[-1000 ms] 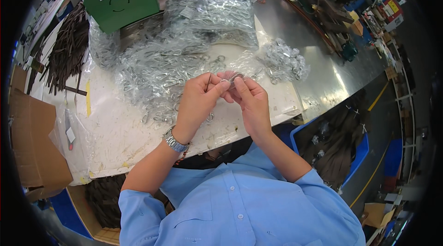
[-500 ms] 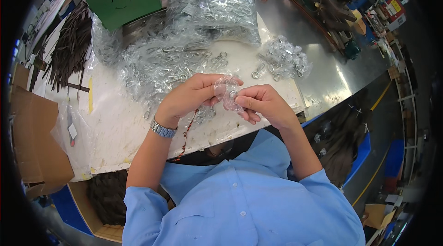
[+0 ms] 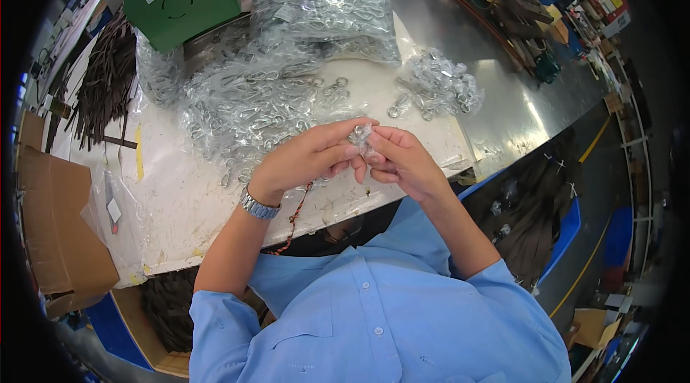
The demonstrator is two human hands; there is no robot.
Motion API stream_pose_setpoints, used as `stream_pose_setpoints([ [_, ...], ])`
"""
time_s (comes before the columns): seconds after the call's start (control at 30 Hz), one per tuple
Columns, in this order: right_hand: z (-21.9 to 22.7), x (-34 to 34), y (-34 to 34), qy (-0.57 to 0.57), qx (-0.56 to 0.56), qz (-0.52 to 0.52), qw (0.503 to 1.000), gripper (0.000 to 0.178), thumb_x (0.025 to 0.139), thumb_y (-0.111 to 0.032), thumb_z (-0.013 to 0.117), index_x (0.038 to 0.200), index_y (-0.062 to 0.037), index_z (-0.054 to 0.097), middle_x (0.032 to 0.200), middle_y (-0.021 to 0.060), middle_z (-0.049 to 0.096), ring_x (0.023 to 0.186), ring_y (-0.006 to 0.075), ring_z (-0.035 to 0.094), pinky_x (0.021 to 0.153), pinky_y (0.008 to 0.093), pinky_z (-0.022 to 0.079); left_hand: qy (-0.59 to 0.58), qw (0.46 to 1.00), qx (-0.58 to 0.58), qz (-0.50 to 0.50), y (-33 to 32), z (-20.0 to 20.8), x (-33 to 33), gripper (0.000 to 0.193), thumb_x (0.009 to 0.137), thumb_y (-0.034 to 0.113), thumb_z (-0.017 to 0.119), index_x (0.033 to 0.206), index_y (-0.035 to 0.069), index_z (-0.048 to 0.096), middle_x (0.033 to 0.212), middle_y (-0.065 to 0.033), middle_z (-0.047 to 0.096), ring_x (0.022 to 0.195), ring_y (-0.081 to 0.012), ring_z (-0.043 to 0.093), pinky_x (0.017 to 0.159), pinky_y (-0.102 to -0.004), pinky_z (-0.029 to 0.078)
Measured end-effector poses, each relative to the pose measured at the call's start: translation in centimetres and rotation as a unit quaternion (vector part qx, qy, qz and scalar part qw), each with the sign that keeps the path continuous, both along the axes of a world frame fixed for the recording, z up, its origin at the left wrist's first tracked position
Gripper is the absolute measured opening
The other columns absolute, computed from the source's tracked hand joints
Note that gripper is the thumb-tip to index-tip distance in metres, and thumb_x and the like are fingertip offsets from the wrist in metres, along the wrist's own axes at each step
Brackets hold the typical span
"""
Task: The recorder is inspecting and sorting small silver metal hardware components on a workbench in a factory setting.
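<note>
Both my hands meet over the front of the worktable, pinching a small clear plastic bag (image 3: pixel 361 136) with a bit of shiny metal showing in it. My left hand (image 3: pixel 313 153), with a metal watch on the wrist, grips the bag's left side. From the right, my right hand (image 3: pixel 402 159) closes thumb and fingers on the same bag. Just beyond lies a wide heap of metal snap hooks (image 3: pixel 244 106) among clear plastic. A smaller pile of plastic-wrapped hooks (image 3: pixel 442 85) sits farther right. An orange-and-black twisted cord (image 3: pixel 293 219) hangs below my left hand.
A green machine (image 3: pixel 183 6) stands at the back left, beside full bags of hooks (image 3: pixel 348 16). Dark strips (image 3: pixel 108 85) lie at the far left above a cardboard box (image 3: pixel 61 225). A knife in plastic (image 3: pixel 111 203) rests near that box. Bundled dark strips (image 3: pixel 528 203) fill a blue bin at right.
The plastic bag was spread out between my fingers; now it is bunched up smaller, with metal visible in it. My hands have drawn closer together. The view has shifted slightly.
</note>
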State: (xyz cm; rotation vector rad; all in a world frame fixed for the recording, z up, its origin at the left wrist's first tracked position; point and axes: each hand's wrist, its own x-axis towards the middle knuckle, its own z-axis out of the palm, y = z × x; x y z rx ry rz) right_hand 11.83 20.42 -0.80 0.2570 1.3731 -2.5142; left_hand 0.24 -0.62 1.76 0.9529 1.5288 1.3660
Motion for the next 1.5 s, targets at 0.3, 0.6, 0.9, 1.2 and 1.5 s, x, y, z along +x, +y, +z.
stream_pose_setpoints([
  [0.3, -0.3, 0.1, 0.8, -0.037, -0.005, 0.056, 0.998, 0.027, 0.117, -0.030, 0.055, 0.109, -0.0058, 0.064, 0.080, -0.0058, 0.053, 0.057, 0.0006, 0.031, 0.049, 0.0194, 0.028, 0.094, 0.994, 0.014, 0.051, 0.3, -1.8, 0.2, 0.047, 0.109, 0.004, 0.053, 0.155, 0.005, 0.062, 0.086, -0.0033, 0.075, 0.075, -0.0087, 0.062, 0.072, -0.0266, 0.052],
  [0.6, 0.4, 0.4, -0.4, -0.010, -0.029, 0.030, 0.999, 0.027, 0.118, -0.029, 0.053, 0.110, -0.0053, 0.063, 0.083, -0.0051, 0.053, 0.057, 0.0008, 0.030, 0.050, 0.0194, 0.029, 0.251, 0.948, 0.026, 0.193, 1.8, -3.0, 1.6, 0.037, 0.107, -0.001, 0.054, 0.138, 0.005, 0.073, 0.081, -0.0081, 0.073, 0.076, -0.0173, 0.070, 0.077, -0.0307, 0.056],
  [0.9, 4.1, -1.2, 5.3, 0.081, 0.752, -0.218, 0.617, 0.034, 0.111, -0.034, 0.065, 0.125, -0.0025, 0.067, 0.085, 0.0092, 0.066, 0.063, 0.0272, 0.065, 0.060, 0.0393, 0.052, 0.149, 0.930, 0.014, 0.336, -0.4, -0.9, -1.6, 0.026, 0.110, 0.015, 0.060, 0.125, 0.005, 0.078, 0.074, 0.0023, 0.065, 0.068, -0.0038, 0.056, 0.062, -0.0244, 0.042],
  [1.2, -0.4, -4.3, 0.1, 0.228, 0.739, -0.045, 0.633, 0.019, 0.093, -0.013, 0.079, 0.107, -0.0074, 0.068, 0.106, 0.0116, 0.065, 0.089, 0.0338, 0.071, 0.078, 0.0450, 0.056, 0.084, 0.944, 0.037, 0.318, 0.4, -2.4, -1.2, 0.024, 0.111, 0.015, 0.060, 0.119, 0.002, 0.079, 0.075, 0.0027, 0.065, 0.067, -0.0026, 0.054, 0.060, -0.0213, 0.038],
  [1.5, 1.1, -3.7, 0.6, 0.223, 0.657, -0.073, 0.717, 0.012, 0.095, -0.008, 0.074, 0.101, -0.0045, 0.064, 0.094, 0.0117, 0.067, 0.086, 0.0338, 0.069, 0.078, 0.0448, 0.055, 0.126, 0.936, 0.003, 0.328, 0.1, -1.6, -1.2, 0.025, 0.109, 0.016, 0.064, 0.121, 0.000, 0.079, 0.082, 0.0010, 0.070, 0.069, -0.0031, 0.055, 0.062, -0.0231, 0.042],
])
